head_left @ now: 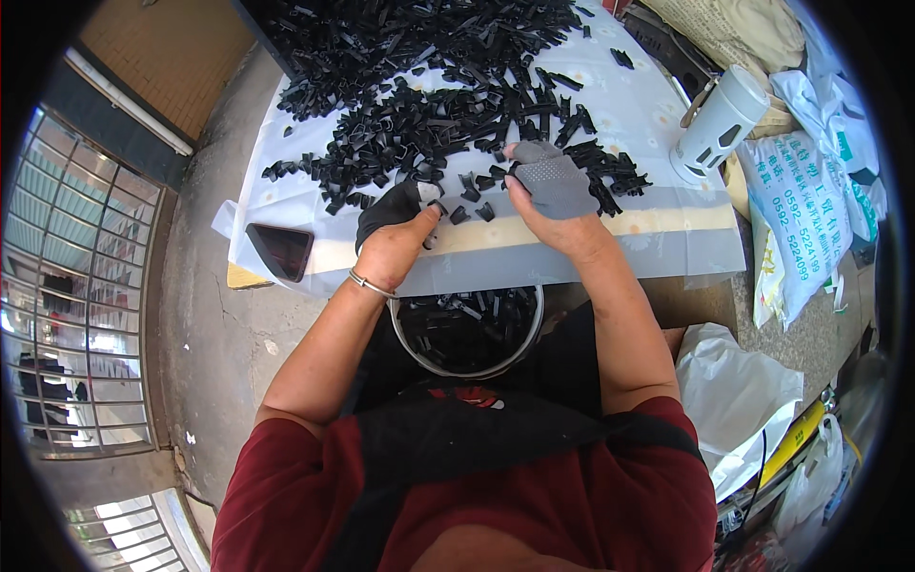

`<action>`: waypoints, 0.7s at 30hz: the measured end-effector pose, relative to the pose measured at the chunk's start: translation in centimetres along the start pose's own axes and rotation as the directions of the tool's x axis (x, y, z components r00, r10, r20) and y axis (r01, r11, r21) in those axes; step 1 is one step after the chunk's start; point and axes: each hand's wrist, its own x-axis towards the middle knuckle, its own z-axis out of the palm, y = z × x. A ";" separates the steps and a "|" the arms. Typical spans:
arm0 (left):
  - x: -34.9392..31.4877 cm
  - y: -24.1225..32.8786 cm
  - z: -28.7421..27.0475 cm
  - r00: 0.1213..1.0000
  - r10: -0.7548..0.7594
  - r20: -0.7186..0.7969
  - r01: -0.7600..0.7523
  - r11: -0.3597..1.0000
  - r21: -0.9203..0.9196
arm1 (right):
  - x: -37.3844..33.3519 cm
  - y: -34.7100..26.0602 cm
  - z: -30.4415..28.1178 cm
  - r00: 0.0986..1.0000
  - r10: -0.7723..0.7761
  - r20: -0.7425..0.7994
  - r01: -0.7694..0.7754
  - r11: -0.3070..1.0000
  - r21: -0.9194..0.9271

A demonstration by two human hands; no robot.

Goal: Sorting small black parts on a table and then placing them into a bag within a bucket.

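My left hand (396,214), in a black fingerless glove, is over the near part of the table. Its thumb and fingers are pinched on a small black plastic piece (438,208), partly hidden by the fingertips. To the right, my right hand (551,181) wears a grey dotted fingerless glove. Its thumb and index finger stand apart beside loose black pieces; the other fingers are mostly hidden. Several small curved pieces (467,186) lie between the hands. Beyond them spreads a large pile of black plastic pieces (410,124).
A white-covered table (648,114) carries the pile, a dark phone (281,252) at left and a pale tumbler (721,124) at right. Below its near edge, a round bucket (467,370) holds black pieces. Plastic bags (796,214) crowd the right side; a barred window (81,286) is at left.
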 end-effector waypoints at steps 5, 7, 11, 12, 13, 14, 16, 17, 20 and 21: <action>-0.2 0.3 0.5 1.000 -0.023 0.017 0.023 1.000 -0.019 | -0.1 -0.8 -0.6 0.999 -0.054 -0.003 0.054 0.985 0.164; -0.3 0.6 1.0 0.999 -0.032 0.038 0.037 0.988 -0.152 | -0.2 -1.3 -0.5 0.999 -0.049 -0.004 0.049 0.966 0.256; -0.5 1.1 0.6 0.993 -0.067 0.101 0.074 0.995 -0.070 | -0.4 -2.9 -0.3 0.991 -0.127 0.039 0.105 0.931 0.349; -0.5 0.9 0.6 0.994 -0.041 0.101 0.048 0.996 -0.073 | -0.5 -3.1 -0.2 0.991 -0.128 0.040 0.106 0.931 0.349; -0.5 0.9 0.6 0.995 -0.015 0.102 0.023 0.997 -0.077 | -0.5 -3.1 0.1 0.986 -0.150 0.077 0.120 0.944 0.307; -0.5 0.9 0.5 0.995 -0.015 0.101 0.023 0.997 -0.078 | -0.7 -3.1 0.3 0.979 -0.171 0.115 0.136 0.955 0.263; -0.5 1.0 0.5 0.996 -0.017 0.084 0.011 0.997 0.075 | -1.2 -2.9 0.6 0.973 -0.122 0.198 0.082 0.976 0.200; -0.6 1.1 0.6 0.996 -0.017 0.082 0.011 0.997 0.074 | -1.3 -2.8 0.7 0.959 -0.067 0.275 0.032 0.991 0.132; -0.9 1.4 0.9 0.997 -0.004 0.080 0.001 1.000 0.029 | -0.9 -3.0 0.1 0.916 -0.108 0.386 0.057 0.989 0.140; -0.9 1.2 0.8 0.996 0.007 0.087 -0.008 1.000 0.009 | -1.0 -3.1 0.2 0.915 -0.110 0.387 0.059 0.988 0.141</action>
